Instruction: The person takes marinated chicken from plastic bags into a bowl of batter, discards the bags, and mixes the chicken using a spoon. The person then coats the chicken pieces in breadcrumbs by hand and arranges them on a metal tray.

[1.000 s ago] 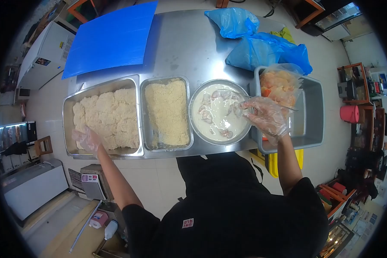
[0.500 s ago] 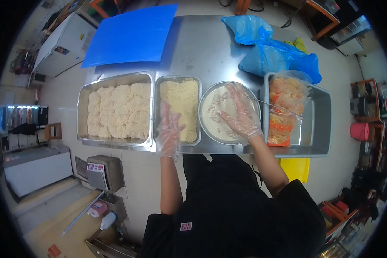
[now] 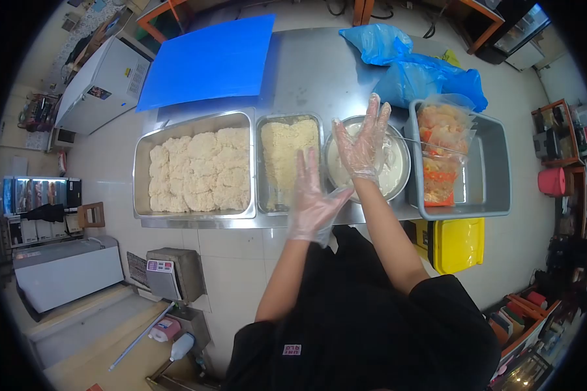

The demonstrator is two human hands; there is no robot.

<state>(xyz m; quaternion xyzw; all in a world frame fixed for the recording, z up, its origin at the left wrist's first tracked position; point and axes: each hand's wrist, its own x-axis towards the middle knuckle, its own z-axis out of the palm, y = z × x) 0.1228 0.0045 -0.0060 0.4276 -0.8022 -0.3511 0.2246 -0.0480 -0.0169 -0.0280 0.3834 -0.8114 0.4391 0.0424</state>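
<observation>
My left hand (image 3: pixel 316 207), in a clear plastic glove, is held with fingers spread at the front right corner of a small metal tray (image 3: pixel 263 210) of pale yellow crumbs (image 3: pixel 285 146). Over the round metal bowl (image 3: pixel 407 171) of white batter (image 3: pixel 392 171), my right hand (image 3: pixel 362 142) is also gloved and has its fingers apart. White smears mark its fingertips. Neither hand holds anything. A large metal tray (image 3: pixel 253 189) on the left is filled with rows of crumb-coated pieces (image 3: pixel 201 171); what lies under the coating is hidden.
A grey tub (image 3: pixel 499 163) at the right holds plastic bags of orange-and-pale food (image 3: pixel 442 146). A thin metal handle reaches from the bowl over it. Blue plastic bags (image 3: pixel 430 78) and a blue board (image 3: pixel 209 62) lie on the steel table (image 3: pixel 300 85). Below stands a yellow bin (image 3: pixel 460 244).
My right hand has risen off the batter, fingers now spread above the bowl. My left hand has moved rightward from the gap between the trays. The camera view has shifted slightly.
</observation>
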